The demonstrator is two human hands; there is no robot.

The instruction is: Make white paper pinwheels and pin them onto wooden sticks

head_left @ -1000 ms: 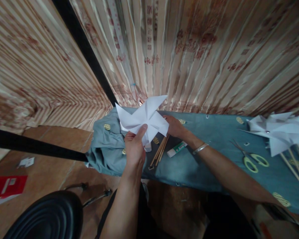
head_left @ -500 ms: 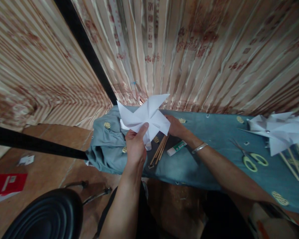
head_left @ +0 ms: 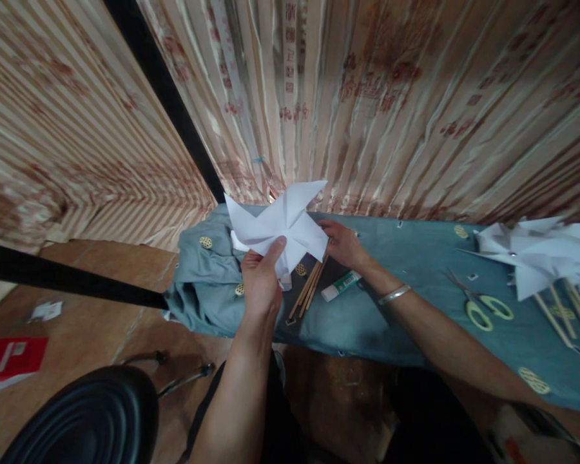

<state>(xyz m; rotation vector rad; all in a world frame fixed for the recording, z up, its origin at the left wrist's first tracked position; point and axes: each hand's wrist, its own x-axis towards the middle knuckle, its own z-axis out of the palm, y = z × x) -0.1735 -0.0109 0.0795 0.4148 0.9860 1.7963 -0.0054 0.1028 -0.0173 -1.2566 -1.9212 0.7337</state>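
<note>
A white paper pinwheel (head_left: pixel 294 225) with folded, pointed blades is held up over the cloth-covered table. My left hand (head_left: pixel 263 274) is closed on its lower part, thumb pressed on the front near the centre and fingers behind the paper. My right hand (head_left: pixel 344 245) is at the pinwheel's right blade, its bent fingers apart; the tips are close to the paper edge, and whether they touch it is unclear. Below lie several thin wooden sticks (head_left: pixel 308 290) and a green and white glue stick (head_left: pixel 341 286). Part of a white object (head_left: pixel 239 241) shows behind the pinwheel.
Green-handled scissors (head_left: pixel 481 306) lie on the blue-green cloth (head_left: pixel 415 258) at right, beside several paper pinwheels (head_left: pixel 541 254) on sticks. A pleated curtain (head_left: pixel 367 129) hangs behind the table. A black stool (head_left: pixel 87 419) and a red packet (head_left: pixel 12 357) are at lower left.
My right hand has drawn slightly out from behind the pinwheel's right blade, so more of its fingers shows. My left hand keeps its hold on the pinwheel. The view has shifted slightly.
</note>
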